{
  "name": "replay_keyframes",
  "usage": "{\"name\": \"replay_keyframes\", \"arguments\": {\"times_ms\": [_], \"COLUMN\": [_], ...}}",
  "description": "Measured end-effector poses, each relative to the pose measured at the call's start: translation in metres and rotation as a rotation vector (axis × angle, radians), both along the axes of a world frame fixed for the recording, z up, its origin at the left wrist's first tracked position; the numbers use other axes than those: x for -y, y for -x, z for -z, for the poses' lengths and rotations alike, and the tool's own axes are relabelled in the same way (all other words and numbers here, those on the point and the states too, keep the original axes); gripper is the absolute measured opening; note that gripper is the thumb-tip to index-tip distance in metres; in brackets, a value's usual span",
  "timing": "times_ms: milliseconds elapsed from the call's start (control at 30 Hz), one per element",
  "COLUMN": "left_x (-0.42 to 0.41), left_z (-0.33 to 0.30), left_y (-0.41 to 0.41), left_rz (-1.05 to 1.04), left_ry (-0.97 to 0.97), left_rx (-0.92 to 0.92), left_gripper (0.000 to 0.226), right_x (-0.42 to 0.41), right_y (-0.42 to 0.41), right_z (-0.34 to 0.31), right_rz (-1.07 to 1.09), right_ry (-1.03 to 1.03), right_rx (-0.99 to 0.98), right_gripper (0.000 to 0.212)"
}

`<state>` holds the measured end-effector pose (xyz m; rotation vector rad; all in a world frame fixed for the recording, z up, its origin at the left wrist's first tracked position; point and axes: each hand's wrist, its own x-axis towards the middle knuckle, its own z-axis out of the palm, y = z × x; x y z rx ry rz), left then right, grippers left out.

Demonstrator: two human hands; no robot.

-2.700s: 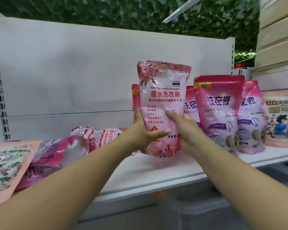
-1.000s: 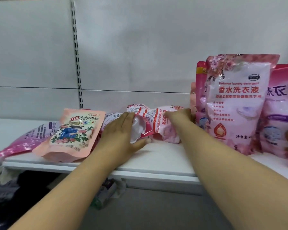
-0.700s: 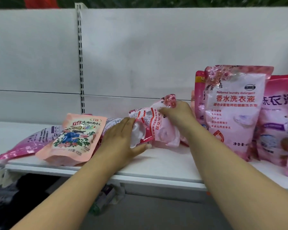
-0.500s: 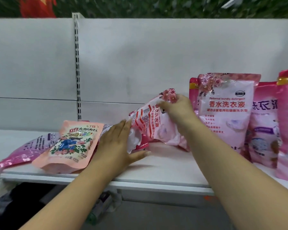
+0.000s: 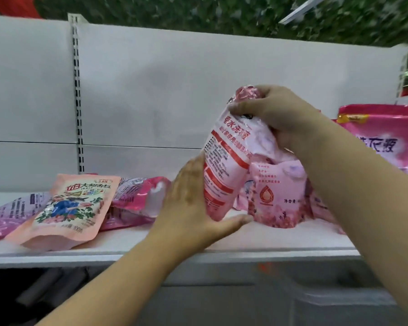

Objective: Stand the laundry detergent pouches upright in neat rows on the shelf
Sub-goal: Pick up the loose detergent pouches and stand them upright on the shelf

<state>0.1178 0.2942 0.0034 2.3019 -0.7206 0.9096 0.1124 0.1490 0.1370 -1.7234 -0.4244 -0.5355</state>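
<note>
Right hand (image 5: 276,114) grips top of crinkled pale-pink detergent pouch (image 5: 226,165), raising it upright; left hand (image 5: 189,208), fingers straight, braces its base on white shelf (image 5: 174,243).

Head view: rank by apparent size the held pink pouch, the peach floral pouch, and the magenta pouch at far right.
1. held pink pouch
2. peach floral pouch
magenta pouch: cropped and partly hidden, so unranked.

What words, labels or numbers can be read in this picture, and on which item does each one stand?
"水洗" on the held pink pouch; the rest is creased or blurred.
"衣液" on the upright magenta pouch, cut off by the arm.
Large red title on the lying peach pouch: too blurred.
Small print on every pouch: unreadable.
</note>
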Motion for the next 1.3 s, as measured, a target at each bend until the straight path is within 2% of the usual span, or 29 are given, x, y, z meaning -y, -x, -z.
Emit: {"name": "replay_keyframes", "arguments": {"times_ms": [67,133,200,267,333,433,467,500,633,700,767,867,900,933,967,1067,1100,1200,1300], "left_x": [0.017,0.022,0.02,0.017,0.012,0.004,0.002,-0.001,-0.009,-0.008,-0.004,-0.002,-0.003,-0.002,-0.002,0.005,0.009,0.027,0.053], "left_z": [-0.001,-0.001,0.001,0.001,-0.001,-0.005,-0.007,-0.01,-0.008,-0.002,0.005,0.008,0.006,0.005,0.005,0.003,0.001,-0.007,-0.01], "left_y": [0.002,-0.002,-0.006,-0.011,-0.015,-0.017,-0.017,-0.016,-0.006,0.003,0.005,-0.003,-0.004,-0.005,-0.005,-0.005,-0.006,-0.01,-0.012], "left_rz": [0.087,0.22,0.397,0.575,0.694,0.834,0.828,0.777,0.48,0.454,0.409,0.355,0.373,0.395,0.415,0.467,0.479,0.51,0.492], "left_ry": [0.187,0.384,0.571,0.727,0.763,0.668,0.633,0.601,0.584,0.551,0.482,0.488,0.497,0.499,0.502,0.516,0.523,0.553,0.451], "left_rx": [-0.054,-0.192,-0.428,-0.593,-0.691,-0.802,-0.798,-0.755,-0.531,-0.535,-0.546,-0.558,-0.58,-0.599,-0.614,-0.627,-0.618,-0.567,-0.569], "left_gripper": [0.106,0.098,0.099,0.096,0.08,0.066,0.067,0.07,0.097,0.099,0.099,0.088,0.082,0.079,0.079,0.079,0.075,0.07,0.077], "right_x": [-0.004,0.0,0.01,0.021,0.03,0.031,0.029,0.026,0.014,0.01,0.008,0.009,0.012,0.015,0.017,0.019,0.021,0.036,0.058], "right_y": [0.003,0.009,0.012,0.012,0.005,-0.006,-0.008,-0.011,-0.016,-0.017,-0.016,-0.009,-0.008,-0.009,-0.009,-0.008,-0.008,-0.004,-0.001], "right_z": [-0.002,-0.005,-0.005,0.007,0.032,0.079,0.092,0.101,0.118,0.119,0.118,0.102,0.092,0.083,0.073,0.05,0.046,0.04,0.045], "right_rz": [-0.096,-0.209,-0.22,-0.12,-0.047,-0.131,-0.167,-0.196,-0.154,-0.074,-0.043,-0.119,-0.137,-0.141,-0.141,-0.052,-0.023,0.005,0.133], "right_ry": [-0.158,-0.27,-0.245,-0.177,-0.191,-0.219,-0.195,-0.185,-0.267,-0.259,-0.247,-0.276,-0.288,-0.305,-0.35,-0.504,-0.551,-0.708,-0.649], "right_rx": [-0.128,-0.214,-0.231,-0.231,-0.282,-0.458,-0.5,-0.515,-0.406,-0.297,-0.228,-0.263,-0.27,-0.256,-0.224,-0.098,-0.085,-0.044,0.038], "right_gripper": [0.011,0.018,0.027,0.03,0.04,0.075,0.083,0.082,0.024,0.018,0.028,0.074,0.084,0.085,0.075,0.017,0.01,0.013,0.012]}}
